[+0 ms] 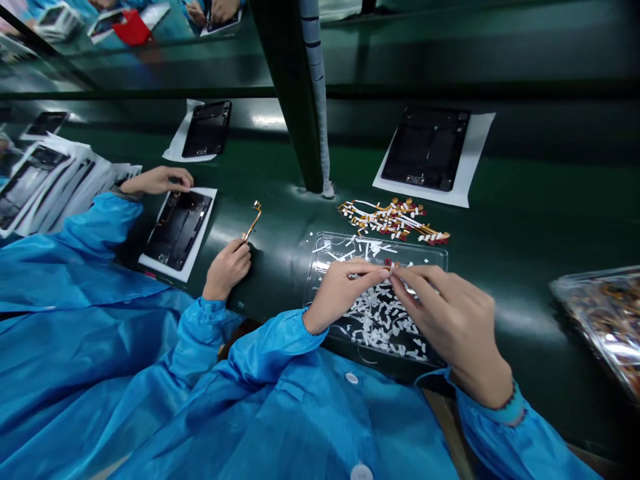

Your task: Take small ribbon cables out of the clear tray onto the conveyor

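Observation:
My left hand (345, 288) and my right hand (445, 317) meet over a clear plastic tray (313, 267). Between their fingertips is a small flex cable (391, 265), with brown-red and white showing; most of it is hidden by the fingers. Both hands are closed in a pinch on it. Many white paper scraps (383, 320) lie scattered in the tray below. Just behind the tray is a loose pile of orange flex cables (395, 217) with white tabs.
A black tablet housing (427, 147) rests on white paper at the back right. A green post (295, 100) rises mid-table. To the left, a co-worker's hand (229, 268) holds a flex cable (255, 219) beside another housing (180, 227). A filled clear tray (607, 320) stands at right.

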Demonstrator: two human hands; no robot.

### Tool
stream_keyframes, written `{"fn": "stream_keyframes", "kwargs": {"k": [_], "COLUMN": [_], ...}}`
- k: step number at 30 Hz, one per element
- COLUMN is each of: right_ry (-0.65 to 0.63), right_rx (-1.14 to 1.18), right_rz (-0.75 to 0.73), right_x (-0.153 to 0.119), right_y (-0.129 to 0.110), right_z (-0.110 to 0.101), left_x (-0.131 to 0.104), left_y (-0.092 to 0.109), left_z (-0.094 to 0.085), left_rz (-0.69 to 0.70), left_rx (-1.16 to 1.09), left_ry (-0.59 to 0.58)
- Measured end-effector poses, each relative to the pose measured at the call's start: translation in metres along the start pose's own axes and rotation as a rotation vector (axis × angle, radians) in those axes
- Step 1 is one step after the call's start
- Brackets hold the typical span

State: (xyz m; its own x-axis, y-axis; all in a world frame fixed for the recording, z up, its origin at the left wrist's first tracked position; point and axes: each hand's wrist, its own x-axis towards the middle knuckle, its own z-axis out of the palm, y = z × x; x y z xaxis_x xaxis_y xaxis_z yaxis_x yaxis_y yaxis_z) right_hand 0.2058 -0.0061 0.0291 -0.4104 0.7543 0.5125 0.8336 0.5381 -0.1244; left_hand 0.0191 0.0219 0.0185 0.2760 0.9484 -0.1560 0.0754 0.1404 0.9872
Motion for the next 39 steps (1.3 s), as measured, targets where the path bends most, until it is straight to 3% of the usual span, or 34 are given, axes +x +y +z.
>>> {"fn": "stream_keyframes", "kwargs": {"k": [4,10,14,17,21,25,27,29,31,35,37,39], "right_ry": [0.045,0.097,0.045,-0.087,-0.299,-0.43,-0.552,-0.659,-0.75,-0.891,-0.898,-0.887], "right_rx": [-0.087,-0.1,0.101,0.253,0.337,0.666,0.818,0.979,1.139,1.178,1.114,1.04], "right_rz": [-0.018,0.101,0.236,0.318,0.291,0.224,0.215,0.281,0.379,0.52,0.518,0.505], "right_x": [-0.001,0.005,0.005,-0.002,0.002,0.04,0.068,0.099,0.129,0.184,0.207,0.224], "right_y": [-0.005,-0.016,-0.009,0.006,0.021,0.012,0.002,-0.01,-0.024,-0.063,-0.085,-0.104], "right_z": [0.004,0.017,0.008,-0.012,-0.028,-0.019,-0.008,0.009,0.034,0.109,0.148,0.179], "left_x": [-0.007,-0.014,-0.011,-0.01,-0.015,-0.023,-0.025,-0.025,-0.025,-0.04,-0.056,-0.07], "left_y": [0.01,0.01,-0.001,-0.007,-0.003,0.003,-0.001,-0.011,-0.024,-0.039,-0.038,-0.034], "left_z": [0.001,0.001,-0.007,-0.017,-0.025,-0.03,-0.039,-0.058,-0.091,-0.19,-0.24,-0.277], "left_rz": [0.019,0.128,0.195,0.236,0.325,0.475,0.467,0.365,0.221,0.078,0.056,0.037], "left_rx": [0.133,0.253,0.267,0.336,0.491,0.603,0.56,0.425,0.292,0.28,0.276,0.255], "left_ry": [0.009,0.019,0.044,0.085,0.161,0.145,0.162,0.164,0.159,0.28,0.36,0.423]}}
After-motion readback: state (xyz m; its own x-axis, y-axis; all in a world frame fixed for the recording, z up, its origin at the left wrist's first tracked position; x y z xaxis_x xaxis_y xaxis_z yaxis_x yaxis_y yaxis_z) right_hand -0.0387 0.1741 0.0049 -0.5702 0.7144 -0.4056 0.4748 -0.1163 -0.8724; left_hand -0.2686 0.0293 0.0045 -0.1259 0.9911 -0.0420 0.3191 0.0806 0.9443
